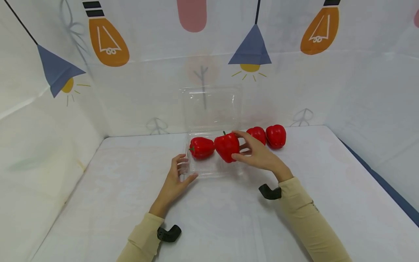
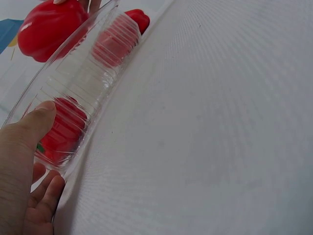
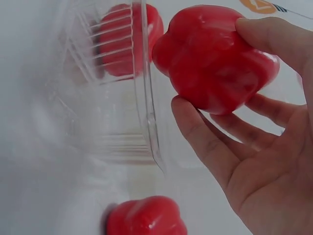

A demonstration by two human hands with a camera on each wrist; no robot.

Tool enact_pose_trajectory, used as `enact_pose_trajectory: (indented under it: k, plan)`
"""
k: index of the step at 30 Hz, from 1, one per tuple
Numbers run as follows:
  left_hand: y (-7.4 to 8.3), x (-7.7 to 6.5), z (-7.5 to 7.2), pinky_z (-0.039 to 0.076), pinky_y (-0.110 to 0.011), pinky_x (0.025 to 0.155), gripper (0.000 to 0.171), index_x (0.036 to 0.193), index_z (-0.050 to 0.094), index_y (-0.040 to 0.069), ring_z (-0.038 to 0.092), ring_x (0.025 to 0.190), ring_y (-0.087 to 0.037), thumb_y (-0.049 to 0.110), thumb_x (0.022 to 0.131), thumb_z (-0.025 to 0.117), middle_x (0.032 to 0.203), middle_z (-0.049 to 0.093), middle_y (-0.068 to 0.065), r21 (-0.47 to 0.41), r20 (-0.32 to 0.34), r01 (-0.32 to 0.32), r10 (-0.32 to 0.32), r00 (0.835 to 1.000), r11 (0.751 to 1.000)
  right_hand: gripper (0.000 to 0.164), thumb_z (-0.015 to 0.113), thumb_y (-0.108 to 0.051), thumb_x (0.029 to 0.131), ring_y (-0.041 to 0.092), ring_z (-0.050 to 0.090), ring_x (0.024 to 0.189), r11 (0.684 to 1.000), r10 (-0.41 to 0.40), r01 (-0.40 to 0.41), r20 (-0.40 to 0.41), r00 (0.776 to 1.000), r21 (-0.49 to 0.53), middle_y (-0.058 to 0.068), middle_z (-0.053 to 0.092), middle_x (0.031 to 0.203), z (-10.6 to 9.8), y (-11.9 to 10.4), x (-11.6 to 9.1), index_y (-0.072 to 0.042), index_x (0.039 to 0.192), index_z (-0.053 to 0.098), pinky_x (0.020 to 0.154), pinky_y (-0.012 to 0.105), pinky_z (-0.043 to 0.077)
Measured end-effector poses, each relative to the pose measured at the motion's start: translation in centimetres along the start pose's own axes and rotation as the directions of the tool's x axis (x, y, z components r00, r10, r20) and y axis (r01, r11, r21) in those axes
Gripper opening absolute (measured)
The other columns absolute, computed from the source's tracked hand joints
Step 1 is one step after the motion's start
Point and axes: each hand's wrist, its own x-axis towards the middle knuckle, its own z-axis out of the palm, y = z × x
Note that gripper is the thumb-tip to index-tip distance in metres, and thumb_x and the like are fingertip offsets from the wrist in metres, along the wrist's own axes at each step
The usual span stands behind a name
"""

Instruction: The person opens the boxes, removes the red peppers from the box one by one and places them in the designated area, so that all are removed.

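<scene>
My right hand (image 1: 260, 154) holds a red bell pepper (image 1: 227, 147) with a green stem between thumb and fingers. The pepper is raised above the right part of a clear plastic clamshell box (image 1: 209, 170), as the right wrist view also shows. Inside the box, on the left, another red bell pepper (image 1: 201, 147) lies on its side, stem to the left. My left hand (image 1: 175, 183) grips the box at its near left corner. In the left wrist view the thumb (image 2: 41, 120) presses the box wall and the other fingers bend round its end.
Behind the base, the clear lid (image 1: 212, 109) stands raised against the printed backdrop. Two more red bell peppers, one nearer (image 1: 256, 135) and one farther right (image 1: 276, 136), sit at the back of the white table (image 1: 131, 189), right of the box.
</scene>
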Motion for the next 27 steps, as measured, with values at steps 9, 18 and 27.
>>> enact_pose_trajectory:
  k: [9, 18, 27]
  plan:
    - [0.0, 0.0, -0.1, 0.043, -0.045, 0.105, 0.08, 0.141, 0.024, 0.019, 0.048, 0.124, -0.026, 0.036, 0.081, 0.074, 0.137, 0.043, -0.007, 0.005, 0.003, 0.008, -0.008, 1.0, 1.0, 0.08, 0.076, -0.032, 0.078, 0.03, 0.05, 0.118, 1.0, 0.012, -0.013, -0.041, 0.999, -0.02, 0.003, 0.042, 0.139, -1.0, 0.1, -0.5, -0.027, 0.143, 0.03, 0.089, 0.042, 0.055]
    - [-0.1, 0.1, 0.0, 0.044, -0.046, 0.105, 0.08, 0.141, 0.024, 0.02, 0.047, 0.125, -0.027, 0.036, 0.081, 0.074, 0.137, 0.043, -0.007, 0.011, 0.001, -0.003, 0.003, 1.0, 1.0, 0.078, 0.075, -0.034, 0.079, 0.027, 0.049, 0.119, 0.999, 0.037, -0.039, -0.054, 0.998, -0.025, 0.001, 0.043, 0.137, -1.7, 0.3, -1.0, -0.034, 0.142, 0.03, 0.092, 0.044, 0.053]
    - [0.1, 0.0, 0.1, 0.043, -0.046, 0.105, 0.08, 0.141, 0.024, 0.02, 0.047, 0.125, -0.027, 0.038, 0.081, 0.074, 0.137, 0.043, -0.006, 0.021, 0.002, 0.015, -0.015, 1.0, 1.0, 0.074, 0.074, -0.036, 0.08, 0.031, 0.05, 0.119, 0.998, 0.062, -0.062, -0.024, 0.998, -0.014, 0.002, 0.046, 0.135, -2.4, 0.6, -1.6, -0.033, 0.141, 0.031, 0.088, 0.044, 0.055]
